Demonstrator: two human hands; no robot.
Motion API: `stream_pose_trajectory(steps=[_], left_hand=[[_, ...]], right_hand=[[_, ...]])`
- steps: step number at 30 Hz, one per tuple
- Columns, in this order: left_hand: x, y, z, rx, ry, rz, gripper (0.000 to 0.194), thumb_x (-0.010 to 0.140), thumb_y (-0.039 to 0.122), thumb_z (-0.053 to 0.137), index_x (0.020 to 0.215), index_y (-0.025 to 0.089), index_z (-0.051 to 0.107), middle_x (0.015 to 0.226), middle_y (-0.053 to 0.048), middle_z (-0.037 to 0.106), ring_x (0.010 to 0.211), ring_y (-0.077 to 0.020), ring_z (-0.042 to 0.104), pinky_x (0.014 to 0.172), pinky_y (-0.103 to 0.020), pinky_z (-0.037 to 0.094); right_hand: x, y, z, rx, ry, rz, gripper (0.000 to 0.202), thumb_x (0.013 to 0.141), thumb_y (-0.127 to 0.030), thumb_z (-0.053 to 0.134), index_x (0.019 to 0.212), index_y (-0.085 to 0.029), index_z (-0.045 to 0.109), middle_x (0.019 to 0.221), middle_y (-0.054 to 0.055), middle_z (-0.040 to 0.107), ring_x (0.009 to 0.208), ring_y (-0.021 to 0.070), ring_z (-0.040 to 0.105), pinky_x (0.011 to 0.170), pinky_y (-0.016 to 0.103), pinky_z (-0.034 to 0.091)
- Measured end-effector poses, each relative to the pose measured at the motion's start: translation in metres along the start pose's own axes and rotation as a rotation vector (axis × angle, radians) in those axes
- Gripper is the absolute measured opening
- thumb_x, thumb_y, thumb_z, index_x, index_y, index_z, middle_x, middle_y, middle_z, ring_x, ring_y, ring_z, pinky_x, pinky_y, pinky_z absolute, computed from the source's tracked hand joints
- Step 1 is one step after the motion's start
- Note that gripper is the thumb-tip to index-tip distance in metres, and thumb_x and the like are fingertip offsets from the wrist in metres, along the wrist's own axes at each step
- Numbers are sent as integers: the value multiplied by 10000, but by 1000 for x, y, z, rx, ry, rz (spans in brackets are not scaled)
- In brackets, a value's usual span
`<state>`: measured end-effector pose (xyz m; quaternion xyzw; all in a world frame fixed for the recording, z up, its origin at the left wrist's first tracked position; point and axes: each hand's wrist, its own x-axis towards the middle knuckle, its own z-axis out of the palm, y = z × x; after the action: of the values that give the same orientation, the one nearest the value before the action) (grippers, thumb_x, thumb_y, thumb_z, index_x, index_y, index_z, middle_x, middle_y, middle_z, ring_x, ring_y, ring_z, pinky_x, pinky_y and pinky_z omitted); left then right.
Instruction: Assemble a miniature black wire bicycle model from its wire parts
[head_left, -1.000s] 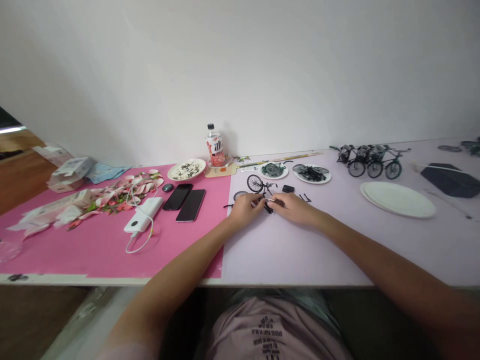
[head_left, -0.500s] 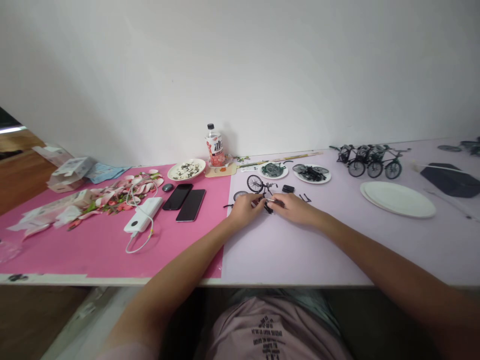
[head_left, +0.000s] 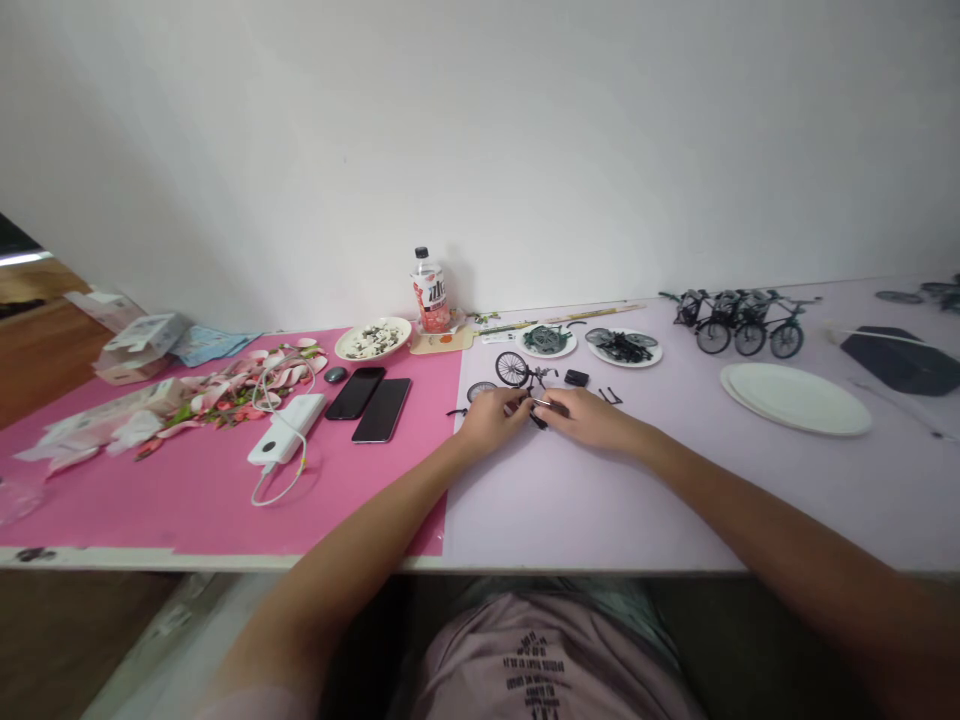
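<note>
My left hand (head_left: 493, 420) is closed on a black miniature bicycle (head_left: 539, 376), its spoked front wheel (head_left: 512, 369) and handlebars sticking up beyond my fingers. Much of the frame is hidden by both hands. In my right hand (head_left: 583, 415) is a small screwdriver (head_left: 543, 403) with a thin metal shaft, its tip close to the bicycle and the left fingertips. A loose spoked wheel (head_left: 480, 390) lies behind the left hand. Past the right fingers lie a small black block (head_left: 576, 377) and thin black parts (head_left: 610, 396).
Plates of green parts (head_left: 547, 341) and black parts (head_left: 624, 347) stand behind. Several finished model bicycles (head_left: 739, 322) and white oval plates (head_left: 796, 398) are at the right. To the left are phones (head_left: 381, 411), a white power bank (head_left: 286, 429), petals (head_left: 247, 385) and a bottle (head_left: 430, 292).
The bicycle has tilted and shifted very slightly to the right in my fingers. Both hands keep their place and their grip.
</note>
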<state>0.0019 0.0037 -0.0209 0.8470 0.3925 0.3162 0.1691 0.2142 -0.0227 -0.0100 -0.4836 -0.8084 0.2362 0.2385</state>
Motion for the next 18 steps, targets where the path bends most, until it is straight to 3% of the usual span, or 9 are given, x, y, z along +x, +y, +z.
stream_pose_trajectory(steps=[18], left_hand=[[0,0,0,-27,-2,6,268,975,304,529,799,198,701,759,-22,724,680,-148,639,655,-252,422]], right_hand=[[0,0,0,-16,-8,9,275,992,-462,529,854,-235,597,820,24,668,757,217,617,705,329,428]])
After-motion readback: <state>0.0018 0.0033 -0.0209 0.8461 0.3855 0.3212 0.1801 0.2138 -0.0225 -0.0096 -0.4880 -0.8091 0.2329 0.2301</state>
